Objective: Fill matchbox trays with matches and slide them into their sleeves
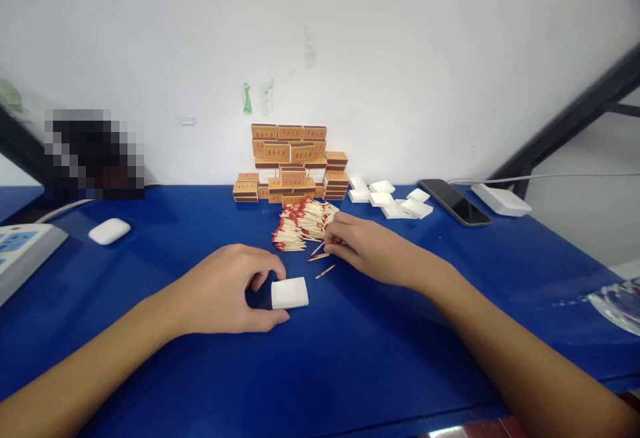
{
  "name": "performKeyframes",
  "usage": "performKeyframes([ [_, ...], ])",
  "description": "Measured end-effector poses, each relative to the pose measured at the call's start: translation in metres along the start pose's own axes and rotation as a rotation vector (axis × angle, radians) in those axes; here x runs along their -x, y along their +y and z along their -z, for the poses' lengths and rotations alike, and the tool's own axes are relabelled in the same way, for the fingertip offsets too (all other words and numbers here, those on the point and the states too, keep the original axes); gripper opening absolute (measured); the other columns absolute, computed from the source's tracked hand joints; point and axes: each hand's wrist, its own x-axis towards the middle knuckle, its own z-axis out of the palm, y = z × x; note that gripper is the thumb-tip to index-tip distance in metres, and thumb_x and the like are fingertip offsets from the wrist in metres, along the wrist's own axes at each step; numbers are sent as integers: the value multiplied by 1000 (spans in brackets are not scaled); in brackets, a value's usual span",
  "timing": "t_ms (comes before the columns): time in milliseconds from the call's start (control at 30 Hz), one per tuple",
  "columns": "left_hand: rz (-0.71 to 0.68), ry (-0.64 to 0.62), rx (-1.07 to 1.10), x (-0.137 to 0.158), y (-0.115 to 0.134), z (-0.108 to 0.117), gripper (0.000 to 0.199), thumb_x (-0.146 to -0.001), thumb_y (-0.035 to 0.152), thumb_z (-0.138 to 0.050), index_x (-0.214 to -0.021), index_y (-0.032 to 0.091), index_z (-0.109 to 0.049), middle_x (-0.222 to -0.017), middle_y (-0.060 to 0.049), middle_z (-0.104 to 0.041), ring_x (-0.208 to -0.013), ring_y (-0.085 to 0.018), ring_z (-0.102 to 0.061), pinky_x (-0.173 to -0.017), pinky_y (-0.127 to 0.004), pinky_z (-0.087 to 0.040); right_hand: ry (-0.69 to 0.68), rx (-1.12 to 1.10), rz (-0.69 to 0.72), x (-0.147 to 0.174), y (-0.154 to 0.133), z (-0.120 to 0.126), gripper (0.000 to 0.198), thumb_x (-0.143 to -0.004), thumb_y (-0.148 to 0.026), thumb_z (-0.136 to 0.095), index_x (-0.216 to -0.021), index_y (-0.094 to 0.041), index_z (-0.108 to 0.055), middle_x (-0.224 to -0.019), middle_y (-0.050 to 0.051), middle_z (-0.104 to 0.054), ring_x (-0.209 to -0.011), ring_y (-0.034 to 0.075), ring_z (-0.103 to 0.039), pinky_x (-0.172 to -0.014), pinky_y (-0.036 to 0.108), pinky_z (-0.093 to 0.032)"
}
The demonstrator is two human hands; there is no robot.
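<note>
A small white matchbox tray [291, 293] lies on the blue table. My left hand [233, 288] curves around its left end, index finger at the far edge and thumb at the near edge. Beyond it is a heap of red-tipped matchsticks [305, 223]. At the heap's right side, my right hand [357, 245] has its thumb and fingers pinched together on matchsticks; how many is hidden. A few loose matchsticks lie just below these fingertips, one of them a separate matchstick [325, 271] nearer the tray.
Orange matchboxes [290, 175] are stacked against the wall. Several white trays [393, 201] lie right of them, beside a phone [455, 202] and a white box [501, 200]. Leftward are a white earbud case [109, 231] and a power strip [25, 255]. Clear plastic [620, 305] lies far right.
</note>
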Motion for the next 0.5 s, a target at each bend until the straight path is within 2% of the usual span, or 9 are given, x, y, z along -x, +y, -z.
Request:
performKeyframes([
  [100, 7, -12, 5, -1, 0, 1, 30, -79, 50, -78, -93, 25, -71, -69, 5, -56, -58, -11, -50, -54, -25, -34, -36, -10, -14, 2, 2, 3, 12, -104, -17, -55, -93, -19, -59, -102, 5, -60, -86, 17, -57, -76, 30, -43],
  [300, 24, -15, 17, -1, 1, 1, 31, -78, 51, -79, -93, 25, -72, -68, 6, -55, -57, -10, -49, -53, -25, -33, -52, 55, -70, 2, -5, -1, 14, -107, -16, -46, -96, -18, -55, -104, 7, -61, -81, 18, -56, -74, 32, -42],
  [500, 24, -19, 6, -1, 0, 0, 31, -79, 52, -78, -95, 25, -72, -69, 6, -55, -58, -10, -49, -54, -25, -34, -53, 100, -27, 2, -15, -2, 16, -108, -18, -45, -96, -17, -55, -105, 8, -61, -83, 18, -58, -75, 32, -43],
])
